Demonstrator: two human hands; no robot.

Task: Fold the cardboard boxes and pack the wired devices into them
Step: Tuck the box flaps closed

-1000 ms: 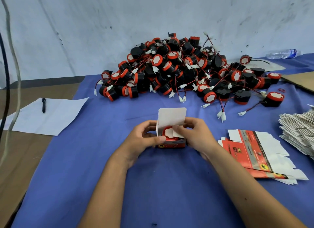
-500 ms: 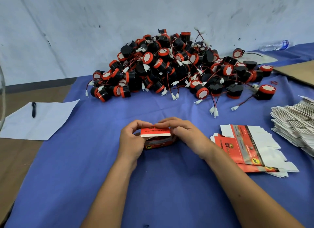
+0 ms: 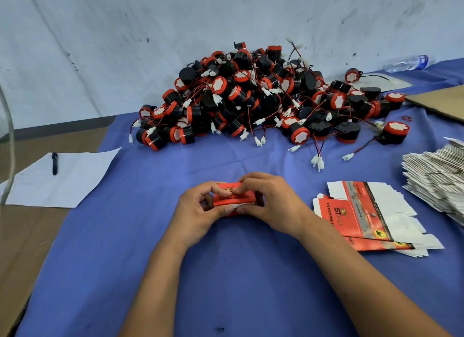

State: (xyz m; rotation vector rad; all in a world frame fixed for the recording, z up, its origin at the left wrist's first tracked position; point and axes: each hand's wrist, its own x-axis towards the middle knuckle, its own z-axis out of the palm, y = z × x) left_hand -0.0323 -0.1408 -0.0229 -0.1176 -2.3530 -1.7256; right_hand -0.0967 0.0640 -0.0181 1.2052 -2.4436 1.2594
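A small red cardboard box [image 3: 234,198] sits on the blue cloth in the middle, its lid folded down over the top. My left hand [image 3: 198,209] grips its left side, thumb at the front and fingers curled over the top edge. My right hand [image 3: 272,206] grips the right side, fingers pressing on the lid. The device inside is hidden. A big heap of black and red wired devices [image 3: 263,100] lies behind. Flat red and white box blanks [image 3: 364,216] lie to the right of my right hand.
A stack of flat blanks [image 3: 437,178] fills the right edge. White paper [image 3: 75,178] with a black pen [image 3: 54,163] lies at the left on the brown table. A plastic bottle [image 3: 406,63] and brown cardboard [image 3: 442,100] are at the far right. A wall stands behind.
The box's white lid flap stood upright with the device showing; it has been folded down. Both hands now close over the top of the box.
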